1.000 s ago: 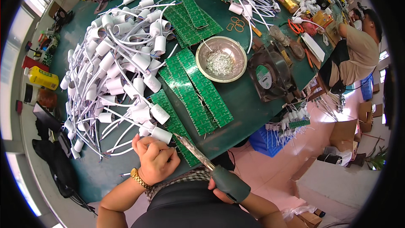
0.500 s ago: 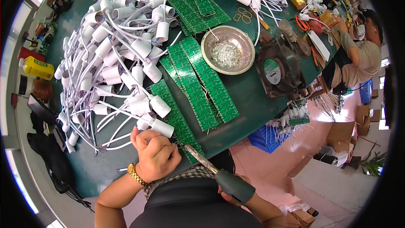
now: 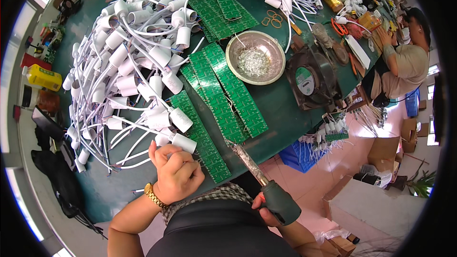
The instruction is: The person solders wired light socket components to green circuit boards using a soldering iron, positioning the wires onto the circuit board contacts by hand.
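My right hand (image 3: 267, 213) is wrapped round the dark handle of a soldering iron (image 3: 249, 163). The iron's tip is by the lower end of a green circuit board panel (image 3: 224, 123) in the middle group. At the table's near edge my left hand (image 3: 177, 173) is closed, its fingertips pinched beside the left green circuit board panel (image 3: 202, 139). What it pinches is hidden, though thin wire ends show between the fingers and that board. A white lamp holder (image 3: 183, 143) lies against the back of its fingers.
A heap of white lamp holders with cables (image 3: 138, 62) covers the table's left. Beyond the boards stands a metal bowl (image 3: 255, 77) with silvery bits, beside a dark fan (image 3: 314, 78). More board panels (image 3: 223, 14) lie farther back. A co-worker (image 3: 404, 62) sits at the far right.
My right hand has moved the soldering iron up and to the right, taking its tip away from the board at my left hand. My left hand has stayed nearly still.
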Tool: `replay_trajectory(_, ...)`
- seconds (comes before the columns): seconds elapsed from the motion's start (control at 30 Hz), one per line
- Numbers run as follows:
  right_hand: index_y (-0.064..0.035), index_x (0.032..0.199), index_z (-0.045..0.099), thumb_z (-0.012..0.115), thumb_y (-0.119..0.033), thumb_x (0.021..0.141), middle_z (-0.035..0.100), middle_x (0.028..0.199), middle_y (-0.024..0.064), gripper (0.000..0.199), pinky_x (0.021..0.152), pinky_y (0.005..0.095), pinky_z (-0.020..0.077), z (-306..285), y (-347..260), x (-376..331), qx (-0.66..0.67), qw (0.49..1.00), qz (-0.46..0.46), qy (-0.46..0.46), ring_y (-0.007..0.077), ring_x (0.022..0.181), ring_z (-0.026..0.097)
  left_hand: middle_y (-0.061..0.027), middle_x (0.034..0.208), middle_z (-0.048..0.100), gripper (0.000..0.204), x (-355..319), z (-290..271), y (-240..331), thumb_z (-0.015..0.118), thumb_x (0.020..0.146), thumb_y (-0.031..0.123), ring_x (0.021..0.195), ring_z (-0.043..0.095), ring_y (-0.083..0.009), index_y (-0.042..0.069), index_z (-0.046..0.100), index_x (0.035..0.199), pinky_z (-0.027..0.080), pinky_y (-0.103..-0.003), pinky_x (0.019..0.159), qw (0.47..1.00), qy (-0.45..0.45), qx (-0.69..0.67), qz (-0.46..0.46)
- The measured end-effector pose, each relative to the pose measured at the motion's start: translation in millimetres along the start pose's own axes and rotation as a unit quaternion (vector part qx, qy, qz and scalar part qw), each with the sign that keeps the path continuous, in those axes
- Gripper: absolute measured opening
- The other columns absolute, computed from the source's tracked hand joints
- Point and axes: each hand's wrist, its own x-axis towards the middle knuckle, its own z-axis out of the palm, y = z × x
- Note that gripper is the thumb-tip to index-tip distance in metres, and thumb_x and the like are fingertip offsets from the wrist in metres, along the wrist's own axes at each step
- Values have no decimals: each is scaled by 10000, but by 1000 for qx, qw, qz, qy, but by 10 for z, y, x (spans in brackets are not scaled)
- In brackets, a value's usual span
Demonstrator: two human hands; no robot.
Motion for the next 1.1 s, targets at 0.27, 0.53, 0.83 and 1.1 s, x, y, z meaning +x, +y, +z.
replay_trajectory(0.27,-78,967,621,737,-219,695,639,799,50,327,608,308,512,31,248,-217,28,999,-12,-34,217,672,649,21,842,565,100,1,-21,58,705,623,79,961,528,-256,110,626,677,101,-583,1094,1000,0,22,-10)
replay_trajectory(0.53,-70,1029,644,794,-188,647,646,916,50,427,570,309,522,33,293,-234,-159,976,-143,-42,226,667,652,24,905,592,76,-4,-66,84,687,679,64,1050,520,-276,79,620,711,12,-641,1090,998,-44,33,20)
replay_trajectory(0.83,-86,981,664,773,-202,656,647,907,51,362,527,312,498,-22,124,-118,-168,978,-50,-112,220,665,644,22,922,593,72,12,-76,71,685,694,72,1054,518,-274,69,637,747,7,-649,1095,997,-57,37,24)
replay_trajectory(1.1,-33,964,645,771,-178,634,621,803,82,382,503,330,493,34,206,-96,-92,986,-135,-26,246,568,616,20,938,599,80,-14,-71,77,692,695,70,1060,524,-273,64,643,758,18,-651,1098,997,-48,55,35)
